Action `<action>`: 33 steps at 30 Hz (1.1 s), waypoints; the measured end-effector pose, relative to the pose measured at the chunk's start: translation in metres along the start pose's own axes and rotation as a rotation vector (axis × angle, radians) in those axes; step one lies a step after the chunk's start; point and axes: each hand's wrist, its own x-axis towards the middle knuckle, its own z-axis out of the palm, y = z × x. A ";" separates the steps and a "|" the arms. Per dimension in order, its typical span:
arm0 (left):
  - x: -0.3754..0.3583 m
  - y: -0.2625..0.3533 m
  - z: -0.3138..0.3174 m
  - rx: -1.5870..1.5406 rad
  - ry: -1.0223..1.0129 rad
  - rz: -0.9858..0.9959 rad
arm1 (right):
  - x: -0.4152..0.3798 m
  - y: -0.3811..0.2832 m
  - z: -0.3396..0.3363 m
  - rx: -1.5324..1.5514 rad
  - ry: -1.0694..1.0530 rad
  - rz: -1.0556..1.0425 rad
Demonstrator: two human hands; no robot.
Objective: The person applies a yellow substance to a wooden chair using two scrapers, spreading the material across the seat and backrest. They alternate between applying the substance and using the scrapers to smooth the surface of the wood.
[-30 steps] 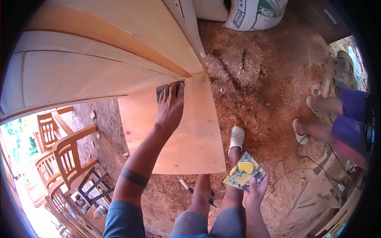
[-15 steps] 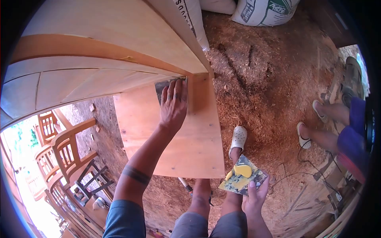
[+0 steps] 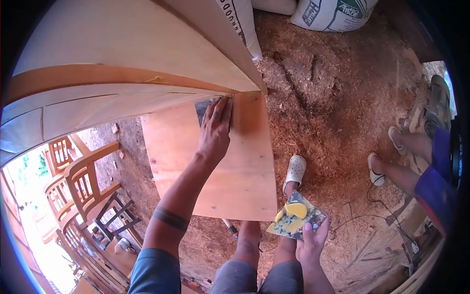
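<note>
My left hand [image 3: 214, 134] reaches onto a wooden panel [image 3: 245, 181], its fingers pressing a dark flat scraper [image 3: 201, 110] against the seam where the panel meets a larger panelled wood piece [image 3: 132, 100]. The fingers cover much of the scraper. Low in the view, my right hand [image 3: 313, 241] grips a square mixing board [image 3: 289, 228], thumb on top and fingers underneath. Smeared dark and yellow, that board carries a thick lump of yellow putty [image 3: 296, 209]. A small yellow dab [image 3: 228, 96] shows at the seam near my left fingertips.
Wooden chairs [image 3: 85, 181] stand to the left. White printed sacks [image 3: 333, 14] lie at the top. Another person's legs [image 3: 399, 171] are at the right, near a cable [image 3: 387, 215] on the ground. Wood shavings [image 3: 333, 117] cover the floor around my white clog [image 3: 295, 169].
The view has shifted slightly. My left fingers have drawn closer together over the scraper at the seam. My right hand still holds the putty board in nearly the same place.
</note>
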 end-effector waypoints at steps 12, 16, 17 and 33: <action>0.020 0.010 -0.089 -0.182 -0.231 -0.150 | -0.007 0.003 -0.009 0.020 0.021 -0.004; 0.033 -0.002 -0.077 -0.044 -0.153 0.007 | -0.009 0.006 -0.015 0.031 0.024 -0.022; 0.034 -0.001 -0.074 -0.030 -0.152 -0.011 | -0.008 0.006 -0.015 0.031 0.027 -0.030; 0.042 -0.003 -0.076 -0.104 -0.239 -0.019 | -0.012 0.009 -0.018 -0.007 0.035 -0.029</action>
